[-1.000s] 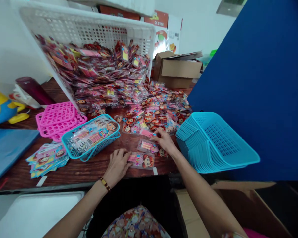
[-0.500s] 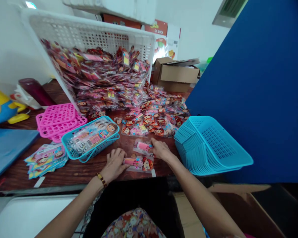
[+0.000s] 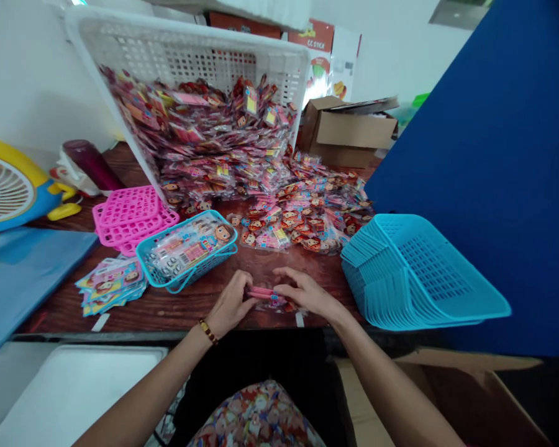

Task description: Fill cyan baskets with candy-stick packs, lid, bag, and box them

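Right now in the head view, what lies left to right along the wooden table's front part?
Loose packet stack → small blue basket of packets → left hand → packets held between both hands → right hand → stack of empty blue baskets.

Bare arms, beaded bracelet (image 3: 208,331), floral top (image 3: 256,419).

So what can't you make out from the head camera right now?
- Packets: count unclear, covered by the left hand and right hand.
- Print on the packets in the small blue basket: too small.
- Bottom of the white crate: buried under its heap.
- Cardboard box: cut off by the frame's lower edge.
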A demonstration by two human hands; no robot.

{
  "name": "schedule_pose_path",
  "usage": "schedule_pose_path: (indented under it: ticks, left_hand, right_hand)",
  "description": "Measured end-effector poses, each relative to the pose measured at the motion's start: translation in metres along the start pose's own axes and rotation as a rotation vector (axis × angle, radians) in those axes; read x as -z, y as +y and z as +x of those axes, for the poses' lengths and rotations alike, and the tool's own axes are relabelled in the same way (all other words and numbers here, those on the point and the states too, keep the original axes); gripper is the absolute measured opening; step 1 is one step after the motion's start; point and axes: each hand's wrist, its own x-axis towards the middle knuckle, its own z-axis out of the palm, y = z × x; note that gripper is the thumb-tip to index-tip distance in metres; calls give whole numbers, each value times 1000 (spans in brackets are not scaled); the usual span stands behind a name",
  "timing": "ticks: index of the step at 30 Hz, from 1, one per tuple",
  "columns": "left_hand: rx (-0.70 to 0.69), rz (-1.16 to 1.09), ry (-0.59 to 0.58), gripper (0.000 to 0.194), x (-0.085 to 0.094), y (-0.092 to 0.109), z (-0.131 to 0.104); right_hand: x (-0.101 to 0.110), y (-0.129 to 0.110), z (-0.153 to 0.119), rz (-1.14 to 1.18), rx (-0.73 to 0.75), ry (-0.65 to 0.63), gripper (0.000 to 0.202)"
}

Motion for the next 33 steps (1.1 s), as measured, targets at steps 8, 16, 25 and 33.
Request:
schedule_pose_path:
  ticks: [8,16,25,33]
  left_hand:
    - [70,-36,74,42,-4,7,-11]
    - [212,-60,-1,38,4,9,-20]
    - [146,-21,-53,20,-2,8,-20]
    - [-21,255,-144,49,27,14,-9]
  right_hand:
    - [-6,-6,-33,-478,-2,-3,22]
    - [-26,2,-44,-683,132,132,23]
    - [-31,-3,-29,-752,44,47,22]
    - [-36,-14,-20,-743,105,-7,28]
